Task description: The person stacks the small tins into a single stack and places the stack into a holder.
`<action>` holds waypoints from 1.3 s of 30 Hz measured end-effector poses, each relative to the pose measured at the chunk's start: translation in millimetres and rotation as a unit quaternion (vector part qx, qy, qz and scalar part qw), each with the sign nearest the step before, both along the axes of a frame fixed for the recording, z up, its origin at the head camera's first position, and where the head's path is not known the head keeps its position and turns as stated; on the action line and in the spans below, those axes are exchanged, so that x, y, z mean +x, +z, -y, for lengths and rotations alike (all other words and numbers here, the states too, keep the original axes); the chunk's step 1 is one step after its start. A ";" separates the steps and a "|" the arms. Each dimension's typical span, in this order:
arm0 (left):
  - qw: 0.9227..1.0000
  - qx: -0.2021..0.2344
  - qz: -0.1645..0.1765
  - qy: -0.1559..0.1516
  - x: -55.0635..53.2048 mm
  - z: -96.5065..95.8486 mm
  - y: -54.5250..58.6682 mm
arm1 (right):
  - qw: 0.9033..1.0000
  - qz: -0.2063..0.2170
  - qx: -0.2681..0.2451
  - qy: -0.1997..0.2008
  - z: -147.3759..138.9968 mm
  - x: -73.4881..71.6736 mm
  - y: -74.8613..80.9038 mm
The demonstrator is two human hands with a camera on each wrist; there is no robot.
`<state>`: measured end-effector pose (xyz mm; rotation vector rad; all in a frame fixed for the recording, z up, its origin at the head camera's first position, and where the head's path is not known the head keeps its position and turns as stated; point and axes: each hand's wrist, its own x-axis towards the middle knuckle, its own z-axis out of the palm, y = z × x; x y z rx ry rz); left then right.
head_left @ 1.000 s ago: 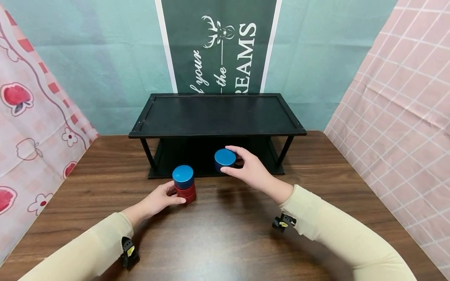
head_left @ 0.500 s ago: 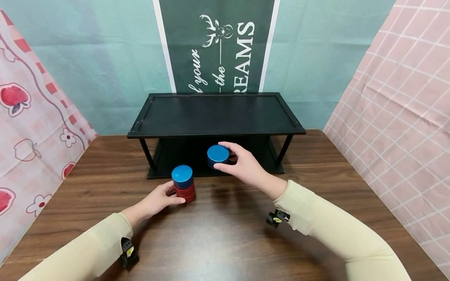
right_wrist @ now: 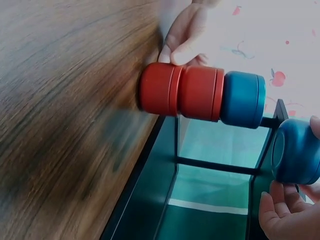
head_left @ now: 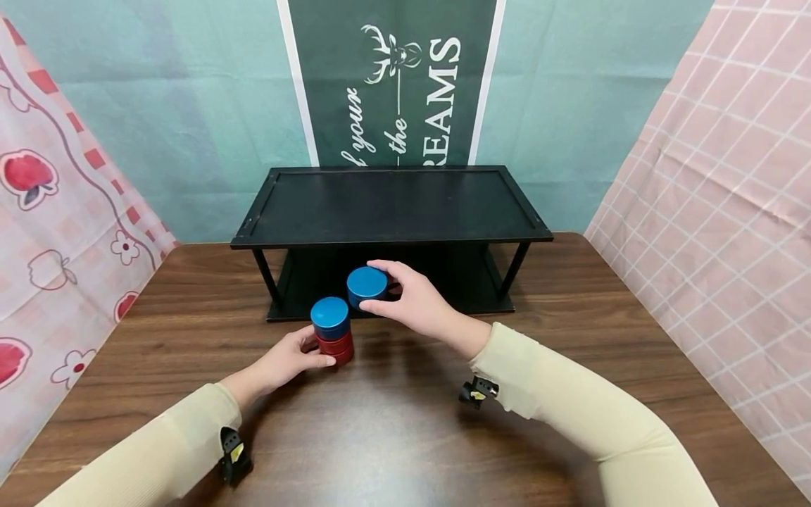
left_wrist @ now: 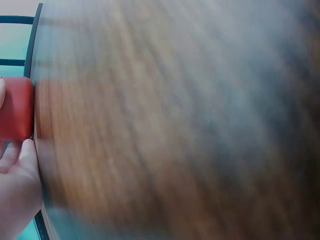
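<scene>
A stack of small round lidded tins stands upright on the table. In the right wrist view it shows as a lower red tin [right_wrist: 157, 90], another red tin [right_wrist: 200, 94] and a blue tin [right_wrist: 242, 100] on top. My left hand [head_left: 293, 360] grips the stack low down, thumb in front and fingers behind; the left wrist view shows only a red tin [left_wrist: 17, 107] at its edge. Just right of the stack's top, my right hand [head_left: 415, 299] holds a second blue tin [head_left: 367, 283] in the air between thumb and fingers, its base slightly above the stacked blue lid.
Behind the tins stands a black two-tier rack [head_left: 393, 208] with thin legs on the brown wooden table [head_left: 405, 436]. Patterned cloths hang at left and right, and a teal cloth [head_left: 222, 127] hangs at the back. Each wrist wears a small black camera.
My right hand has carried its blue tin leftward, from near the rack's middle to close beside the stack. My left hand and the stack have stayed in place.
</scene>
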<state>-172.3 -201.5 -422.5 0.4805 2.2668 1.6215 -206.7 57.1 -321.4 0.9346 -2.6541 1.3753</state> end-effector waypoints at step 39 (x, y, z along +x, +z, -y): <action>1.000 0.026 0.000 -0.007 -4.3 2.2 0.9 | 0.996 0.052 0.042 0.054 42.5 -0.8 -19.0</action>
